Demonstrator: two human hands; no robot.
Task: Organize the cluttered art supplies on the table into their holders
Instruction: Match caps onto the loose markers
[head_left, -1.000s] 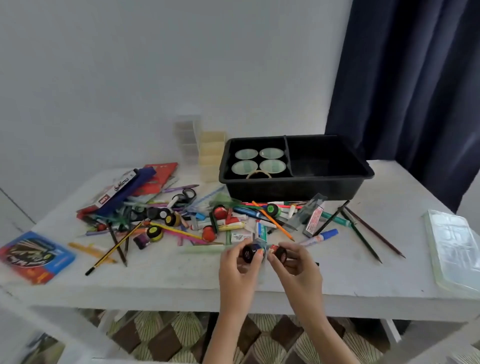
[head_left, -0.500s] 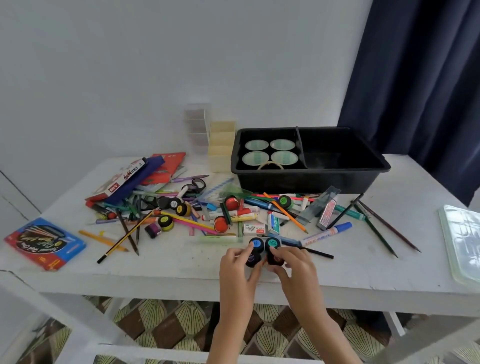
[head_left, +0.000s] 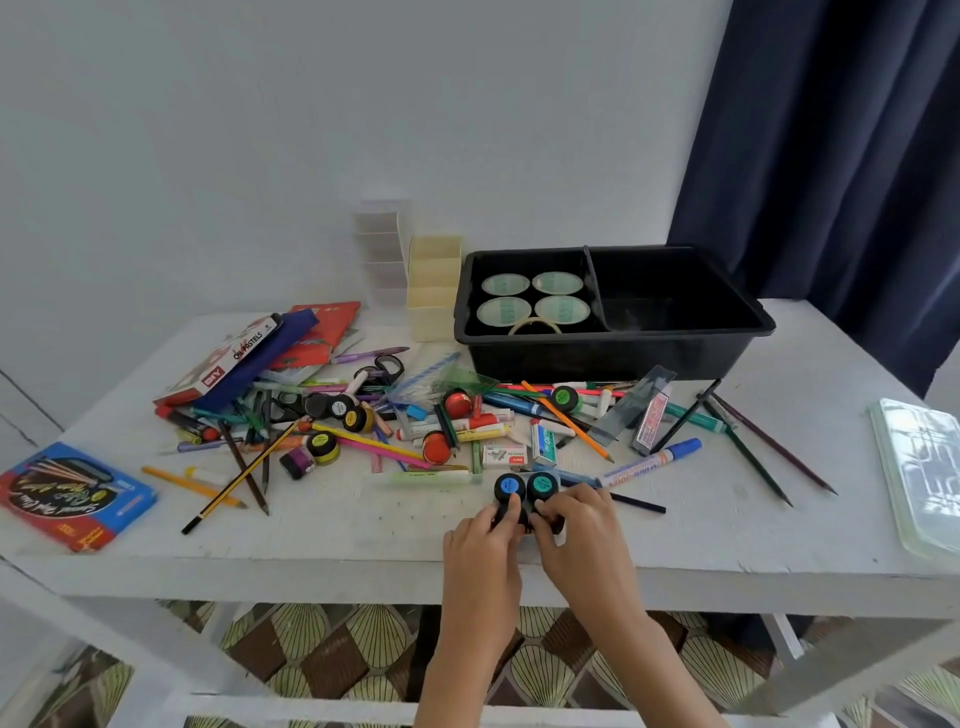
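Pots (head_left: 509, 487) sit clustered — 2 gripped, 2 beyond fingers (head_left: 574, 501).

— What's on the white table (head_left: 675, 545)?
— Black divided bin (head_left: 613, 358) at the back, cream holder (head_left: 434, 312) beside it, blue box (head_left: 72, 493) far left, clear case (head_left: 919, 467) far right.
— Between them?
— Scattered pencils (head_left: 228, 483), markers (head_left: 649, 460), small paint pots (head_left: 509, 486).

We find the bin (head_left: 613, 358) at table (head_left: 363, 540) rear, tape rolls (head_left: 504, 310) in its left compartment; stepped holders (head_left: 434, 291) just left of it; loose supplies (head_left: 467, 421) spread before it; tray (head_left: 919, 467) far right.
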